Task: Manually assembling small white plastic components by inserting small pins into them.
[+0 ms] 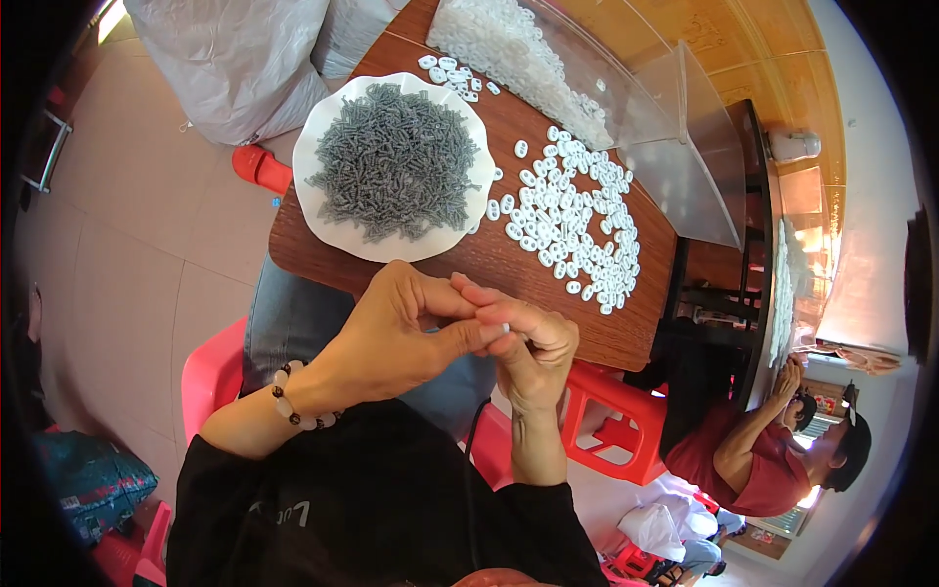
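Observation:
In front of my chest, my left hand (401,328) and my right hand (536,342) meet, thumbs and fingers pinched together. A small white piece (506,328) shows between the fingertips; most of it is hidden. Just beyond my left hand stands a white plate with a wavy rim (309,201), heaped with small grey translucent ribbed plastic pieces (396,161). Many small white oval pieces with holes (565,210) lie spread on the brown wooden table (479,279) beyond my right hand. A few more white ovals (452,70) are behind the plate.
At the table's far side, a clear plastic bin (675,122) holds a heap of translucent white pieces (518,49). Large white sacks (240,59) stand at far left. Red plastic stools (616,421) are near the table. A person in a red shirt (748,465) sits at right.

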A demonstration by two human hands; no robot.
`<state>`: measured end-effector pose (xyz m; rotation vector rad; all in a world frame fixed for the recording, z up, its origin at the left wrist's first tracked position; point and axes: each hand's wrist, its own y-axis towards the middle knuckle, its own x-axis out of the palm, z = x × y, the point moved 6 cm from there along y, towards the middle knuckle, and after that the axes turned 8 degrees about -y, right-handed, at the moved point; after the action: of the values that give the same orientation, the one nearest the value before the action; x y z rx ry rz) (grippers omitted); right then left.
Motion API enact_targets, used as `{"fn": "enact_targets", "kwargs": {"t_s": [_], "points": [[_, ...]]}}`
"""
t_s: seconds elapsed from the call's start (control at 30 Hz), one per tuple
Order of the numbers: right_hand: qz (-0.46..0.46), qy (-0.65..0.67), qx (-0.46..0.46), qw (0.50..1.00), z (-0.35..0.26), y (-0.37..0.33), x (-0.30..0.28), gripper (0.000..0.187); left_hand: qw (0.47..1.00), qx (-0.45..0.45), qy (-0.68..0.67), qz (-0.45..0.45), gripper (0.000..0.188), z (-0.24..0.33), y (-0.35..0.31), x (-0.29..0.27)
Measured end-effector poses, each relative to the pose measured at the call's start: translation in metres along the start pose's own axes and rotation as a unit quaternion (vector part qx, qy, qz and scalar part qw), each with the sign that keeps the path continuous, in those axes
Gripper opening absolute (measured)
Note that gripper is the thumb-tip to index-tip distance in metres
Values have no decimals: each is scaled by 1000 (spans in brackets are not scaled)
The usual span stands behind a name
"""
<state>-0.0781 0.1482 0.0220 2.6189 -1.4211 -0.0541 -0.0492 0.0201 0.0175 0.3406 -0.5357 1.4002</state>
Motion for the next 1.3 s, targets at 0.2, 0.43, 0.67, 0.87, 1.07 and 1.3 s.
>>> {"fn": "enact_targets", "kwargs": {"t_s": [0.2,0.43,0.67,0.87,1.07,1.3], "points": [[20,22,84,996,21,2,-14,44,997,-27,-73,14,19,-13,13,-1],[-23,69,36,997,18,12,-22,57,991,-43,-129,4,30,-19,25,3],[-22,66,40,997,9,13,-26,57,989,-42,-143,-4,28,-20,28,5],[-38,-28,59,997,3,12,-26,51,982,-70,-175,13,25,-28,27,3],[-14,-37,63,997,-3,13,-28,44,988,-46,-146,1,25,-28,30,5],[-8,-50,33,998,-7,14,-43,36,991,-27,-132,-3,26,-29,37,20]]}}
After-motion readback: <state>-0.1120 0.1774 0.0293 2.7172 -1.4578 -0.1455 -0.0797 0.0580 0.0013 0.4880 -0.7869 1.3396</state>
